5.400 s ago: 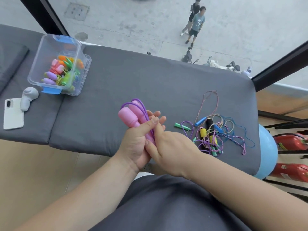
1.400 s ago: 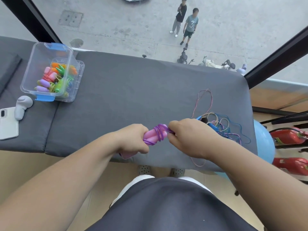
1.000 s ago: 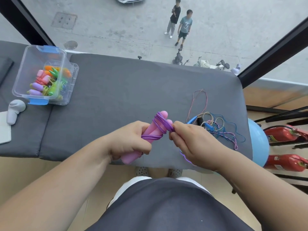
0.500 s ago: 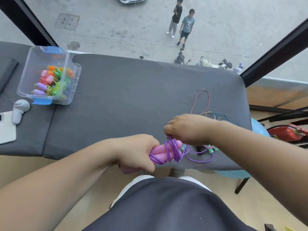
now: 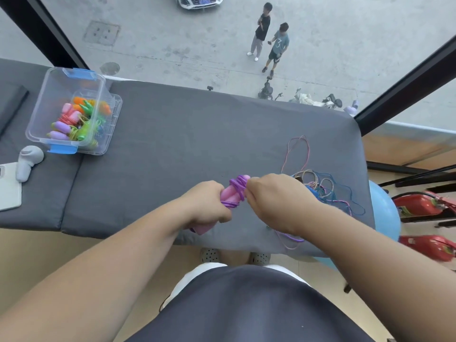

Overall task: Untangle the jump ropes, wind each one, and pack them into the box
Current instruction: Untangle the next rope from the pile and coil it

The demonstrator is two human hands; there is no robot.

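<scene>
Left hand: my left hand (image 5: pixel 204 206) is closed in a full fist round the lower half of the pink handles (image 5: pixel 229 195), fingers wrapped right round, no gap that I can see.
Right hand: my right hand (image 5: pixel 274 201) has its fingers curled tight at the upper end of the handles, pinching the purple cord (image 5: pixel 238 187); the fingertips themselves are hidden from me behind the knuckles.
Pink handles: two held together, tilted up to the right, at the centre of the frame above the near edge of the grey cushion (image 5: pixel 185 134).
Purple cord: several turns sit round the upper part of the handles; a loose loop (image 5: pixel 291 239) hangs below my right wrist over the cushion's front edge.
Tangle of ropes: the tangle of ropes (image 5: pixel 323 186) lies on the cushion at right of centre, partly behind my right hand, with a pink loop reaching up the frame.
Box: the clear box (image 5: pixel 53 95) with blue latches stands open at the upper left, with wound ropes (image 5: pixel 79 122) in mixed colours inside.
Beside the box: a grey gadget (image 5: pixel 28 160) and a white phone (image 5: pixel 8 186) at the left edge.
Writing: a "3" on the shirt (image 5: pixel 280 43) of a person on the pavement outside; the car's plate (image 5: pixel 201 0) at the top edge is too blurred for me to read.
Right edge: a blue ball (image 5: pixel 385 213) and red extinguishers (image 5: pixel 419 206); their labels are illegible.
</scene>
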